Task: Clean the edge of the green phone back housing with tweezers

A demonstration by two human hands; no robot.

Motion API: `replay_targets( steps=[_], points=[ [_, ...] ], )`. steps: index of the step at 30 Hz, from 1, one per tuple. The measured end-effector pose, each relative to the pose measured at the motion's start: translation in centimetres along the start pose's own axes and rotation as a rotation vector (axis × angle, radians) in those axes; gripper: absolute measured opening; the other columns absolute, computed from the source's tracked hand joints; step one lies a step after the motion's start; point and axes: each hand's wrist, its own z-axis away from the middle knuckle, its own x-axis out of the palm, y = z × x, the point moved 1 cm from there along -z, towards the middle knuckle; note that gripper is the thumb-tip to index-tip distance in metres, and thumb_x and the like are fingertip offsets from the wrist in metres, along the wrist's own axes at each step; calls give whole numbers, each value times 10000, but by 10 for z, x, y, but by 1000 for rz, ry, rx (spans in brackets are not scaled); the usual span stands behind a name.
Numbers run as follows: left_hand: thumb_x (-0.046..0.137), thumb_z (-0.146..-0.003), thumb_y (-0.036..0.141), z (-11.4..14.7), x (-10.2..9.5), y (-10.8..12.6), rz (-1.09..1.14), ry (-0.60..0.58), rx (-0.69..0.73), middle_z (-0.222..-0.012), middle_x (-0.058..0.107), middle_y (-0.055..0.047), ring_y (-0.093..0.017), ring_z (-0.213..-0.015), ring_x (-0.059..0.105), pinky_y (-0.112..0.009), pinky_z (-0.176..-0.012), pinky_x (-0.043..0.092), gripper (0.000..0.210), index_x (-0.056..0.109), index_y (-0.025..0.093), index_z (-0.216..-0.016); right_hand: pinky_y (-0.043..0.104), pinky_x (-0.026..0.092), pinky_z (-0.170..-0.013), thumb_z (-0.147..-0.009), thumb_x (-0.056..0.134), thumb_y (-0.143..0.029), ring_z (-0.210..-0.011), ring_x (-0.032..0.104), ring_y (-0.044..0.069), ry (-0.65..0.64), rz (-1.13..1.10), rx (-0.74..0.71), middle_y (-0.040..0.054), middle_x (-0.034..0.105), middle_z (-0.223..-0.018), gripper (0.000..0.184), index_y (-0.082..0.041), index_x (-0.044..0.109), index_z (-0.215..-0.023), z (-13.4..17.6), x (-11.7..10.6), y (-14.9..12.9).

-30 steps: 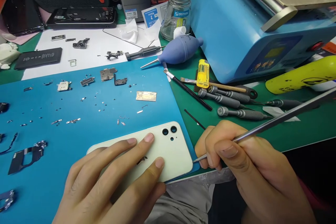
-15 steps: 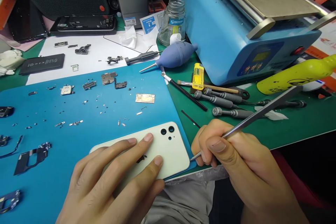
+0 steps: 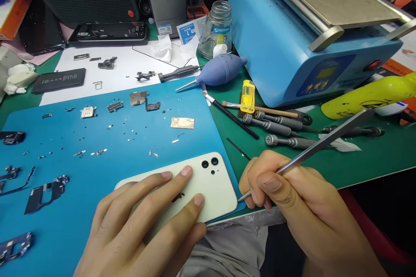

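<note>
A white smartphone (image 3: pixel 212 190) with a dark apple logo and two camera lenses lies back up on the blue mat (image 3: pixel 107 134), close to its near edge. My left hand (image 3: pixel 146 220) holds it down, fingers spread across the back and thumb along the near edge. This hand covers the phone's left part. My right hand (image 3: pixel 292 203) grips slim metal tweezers (image 3: pixel 328 140) like a pen. Their thin tip rests at the phone's right corner, touching or nearly touching the edge. Whether the tip enters anything there I cannot tell.
Several tiny screws and phone parts, such as a flex cable (image 3: pixel 45 194), are spread over the mat. Behind are a battery (image 3: pixel 58 80), a blue air blower (image 3: pixel 221 70) and a glass jar (image 3: pixel 216 26). Screwdrivers (image 3: pixel 289 142) and a blue heating machine (image 3: pixel 276 52) stand right.
The whole view has shifted slightly, so everything sits a little further right and lower. Both hands keep their grip, and the tweezers' tip stays at the phone's corner.
</note>
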Motion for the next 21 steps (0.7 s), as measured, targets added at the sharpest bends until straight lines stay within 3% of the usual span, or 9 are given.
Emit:
replay_targets(
  steps=[12,21],
  points=[
    [828,-1119,400,2,-1,-2,8,-6,6,-1554,830,24,-192,-1506,670,-394,-1310,415,247,804,383,-1364,213,552,-623,-1259,565,-449,-677,687,113,21,22,31,-62,654,-753,446,-297,655,-849,2,1,-1],
    [788,-1136,328,1,-1,-3,-18,-15,21,-1548,832,40,-193,-1487,667,-401,-1262,424,260,780,390,-1388,224,549,-641,-1256,569,-449,-695,687,119,8,9,29,-56,654,-752,463,-284,651,-831,3,0,-2]
  ],
)
